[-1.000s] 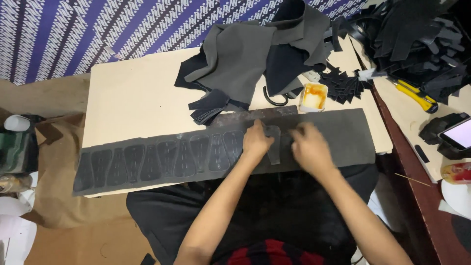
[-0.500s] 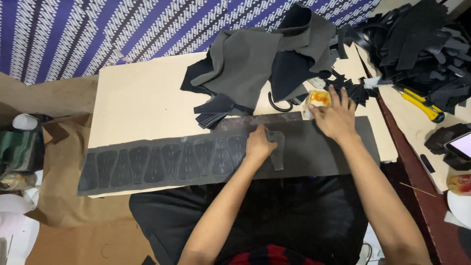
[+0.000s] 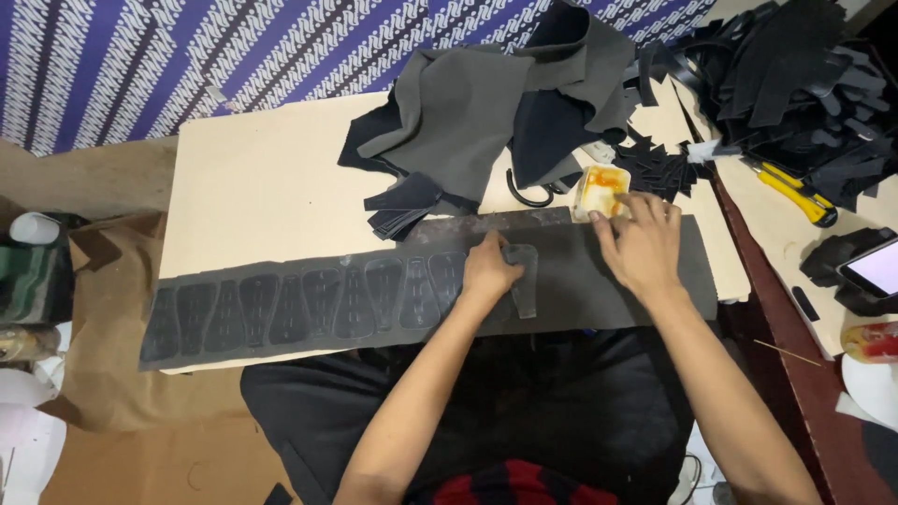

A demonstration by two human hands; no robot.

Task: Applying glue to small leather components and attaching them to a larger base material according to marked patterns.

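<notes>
A long dark grey strip (image 3: 599, 281) lies along the near edge of a pale board (image 3: 271, 187). A row of several tapered grey cut pieces (image 3: 309, 304) is stuck flat on its left half. My left hand (image 3: 488, 269) presses down on one more tapered piece (image 3: 522, 281) at the end of that row. My right hand (image 3: 636, 241) rests fingers spread on the strip, fingertips at a small white tub with orange paste (image 3: 599, 187).
A heap of grey and black fabric (image 3: 496, 112) covers the board's far side. Black cut scraps (image 3: 795, 84) pile up at the right, with a yellow utility knife (image 3: 795, 192) and a phone (image 3: 875, 266). Brown paper (image 3: 103, 309) lies left.
My right hand left the strip beside my left hand, reached up to the paste tub, and has come partly back onto the strip. My left hand stayed pressing the piece.
</notes>
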